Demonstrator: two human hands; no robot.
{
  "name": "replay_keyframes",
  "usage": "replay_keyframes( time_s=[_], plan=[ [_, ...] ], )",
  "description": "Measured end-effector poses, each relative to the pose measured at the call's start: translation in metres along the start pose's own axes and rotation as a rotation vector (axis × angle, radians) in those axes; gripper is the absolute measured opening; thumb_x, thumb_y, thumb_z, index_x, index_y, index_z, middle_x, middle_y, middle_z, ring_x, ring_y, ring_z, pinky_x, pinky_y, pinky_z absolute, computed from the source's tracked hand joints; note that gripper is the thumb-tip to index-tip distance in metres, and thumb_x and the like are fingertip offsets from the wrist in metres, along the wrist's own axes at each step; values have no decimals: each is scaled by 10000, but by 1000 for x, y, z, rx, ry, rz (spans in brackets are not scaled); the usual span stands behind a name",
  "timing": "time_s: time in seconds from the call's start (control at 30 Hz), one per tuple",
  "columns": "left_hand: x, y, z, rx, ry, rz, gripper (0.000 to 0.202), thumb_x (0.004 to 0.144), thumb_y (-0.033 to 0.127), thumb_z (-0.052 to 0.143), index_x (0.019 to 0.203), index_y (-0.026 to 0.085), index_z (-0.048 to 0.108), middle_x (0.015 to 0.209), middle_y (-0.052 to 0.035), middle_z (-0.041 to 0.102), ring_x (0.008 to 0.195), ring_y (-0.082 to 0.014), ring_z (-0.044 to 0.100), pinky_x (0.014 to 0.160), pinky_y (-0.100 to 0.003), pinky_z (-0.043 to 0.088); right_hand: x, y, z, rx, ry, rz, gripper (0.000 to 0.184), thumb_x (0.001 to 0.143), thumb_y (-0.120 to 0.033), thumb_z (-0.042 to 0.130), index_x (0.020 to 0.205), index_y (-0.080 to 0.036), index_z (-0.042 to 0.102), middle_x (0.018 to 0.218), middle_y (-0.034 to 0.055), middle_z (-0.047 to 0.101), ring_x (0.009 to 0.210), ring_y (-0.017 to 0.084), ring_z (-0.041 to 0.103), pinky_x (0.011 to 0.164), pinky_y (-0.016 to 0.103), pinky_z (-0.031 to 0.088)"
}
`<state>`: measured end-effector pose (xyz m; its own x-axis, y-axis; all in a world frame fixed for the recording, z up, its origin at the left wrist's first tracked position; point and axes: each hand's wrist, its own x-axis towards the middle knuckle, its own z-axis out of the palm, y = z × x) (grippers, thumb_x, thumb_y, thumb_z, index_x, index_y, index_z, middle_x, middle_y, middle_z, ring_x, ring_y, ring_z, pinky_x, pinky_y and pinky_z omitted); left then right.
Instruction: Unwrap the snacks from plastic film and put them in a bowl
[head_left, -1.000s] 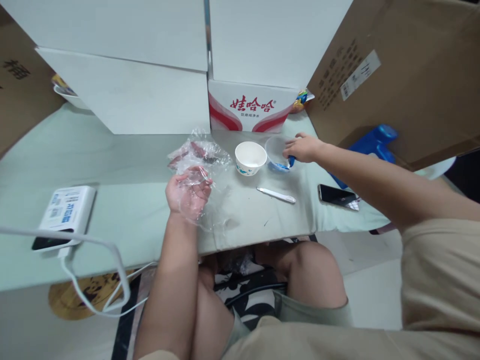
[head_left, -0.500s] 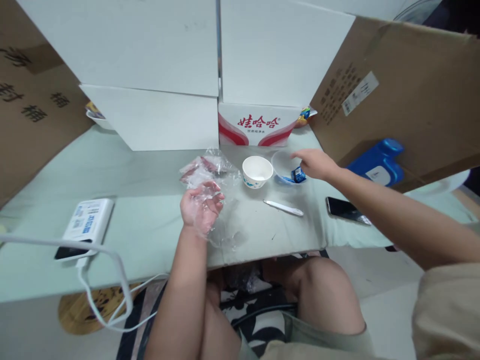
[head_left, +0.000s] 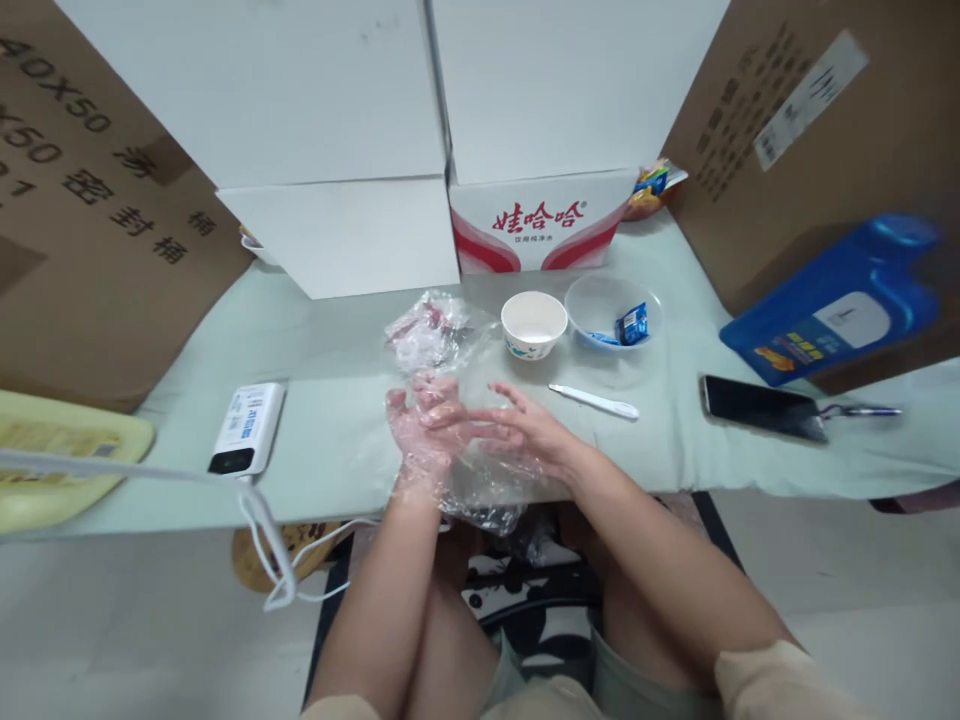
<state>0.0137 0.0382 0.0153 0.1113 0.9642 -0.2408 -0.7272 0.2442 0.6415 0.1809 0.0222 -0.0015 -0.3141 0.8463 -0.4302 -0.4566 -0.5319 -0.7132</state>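
My left hand [head_left: 426, 430] is palm up over the table edge, fingers apart and partly curled, covered by thin clear plastic that looks like a disposable glove or bag [head_left: 484, 500]. From the right, my right hand [head_left: 529, 430] reaches across it, fingers stretched out and touching the plastic and my left fingers. Loose film hangs below both hands. Just beyond lies a crumpled clear bag [head_left: 427, 335] with something reddish inside. A white paper bowl [head_left: 534, 325] stands behind my right hand, beside a clear plastic bowl [head_left: 649, 290] holding blue packets [head_left: 632, 325]. A slim white-handled tool [head_left: 596, 402] lies in front of them.
A phone [head_left: 761, 405] and a blue bottle [head_left: 832, 300] are on the right. On the left lie a white power bank [head_left: 247, 425], a white cable [head_left: 259, 520] and a yellow bottle [head_left: 75, 440]. Cardboard [head_left: 780, 210] and a white printed carton [head_left: 544, 225] wall the table.
My right hand has left the clear plastic bowl and come over to my left hand. The blue packet stays in that bowl. The view has shifted, showing the yellow bottle.
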Motion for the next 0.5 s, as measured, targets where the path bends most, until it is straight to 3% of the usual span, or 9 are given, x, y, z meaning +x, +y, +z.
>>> replay_keyframes(
  time_s=[0.1,0.17,0.23,0.3,0.37,0.43,0.5],
  plan=[
    [7,21,-12,172,-38,-82,655,777,798,416,718,189,650,632,-60,629,484,-138,556,443,-253,470,-6,-9,-12,-92,191,-235,670,612,-398,826,1162,-299,455,852,-52,656,514,90,579,437,205,416],
    [12,35,-20,327,-9,-100,855,734,887,305,769,133,707,678,-142,690,619,-234,678,525,-318,541,-14,-17,-28,-191,284,-410,622,662,-418,780,1172,-312,441,846,-77,632,428,54,488,378,190,337],
    [15,39,-23,406,17,-88,911,706,906,325,867,108,733,816,-186,746,759,-275,731,597,-332,574,-21,-25,-44,-284,299,-480,596,701,-418,748,1199,-317,437,848,-80,627,410,43,453,375,196,338],
    [16,31,-18,497,-8,-133,777,678,824,541,961,126,730,937,-180,768,816,-276,746,628,-326,583,-28,-31,-57,-342,300,-471,597,711,-416,744,1220,-314,449,833,-75,632,427,47,452,392,202,367],
    [15,17,-9,637,-30,-202,564,630,594,776,959,140,717,915,-148,773,741,-237,743,580,-274,556,-35,-35,-68,-348,324,-449,658,694,-421,765,1261,-320,447,870,-52,665,456,60,479,401,206,381],
    [14,4,2,725,17,-196,392,616,388,849,877,139,696,805,-97,761,614,-166,705,499,-201,488,-43,-37,-78,-300,364,-435,765,677,-442,788,1336,-340,412,973,-12,706,501,83,545,422,218,411],
    [12,-1,9,692,97,-129,304,655,342,829,822,142,671,740,-59,739,546,-117,665,450,-162,439,-52,-37,-86,-217,384,-392,877,664,-479,802,1408,-352,356,1039,19,727,600,131,646,491,245,485]
  ],
)
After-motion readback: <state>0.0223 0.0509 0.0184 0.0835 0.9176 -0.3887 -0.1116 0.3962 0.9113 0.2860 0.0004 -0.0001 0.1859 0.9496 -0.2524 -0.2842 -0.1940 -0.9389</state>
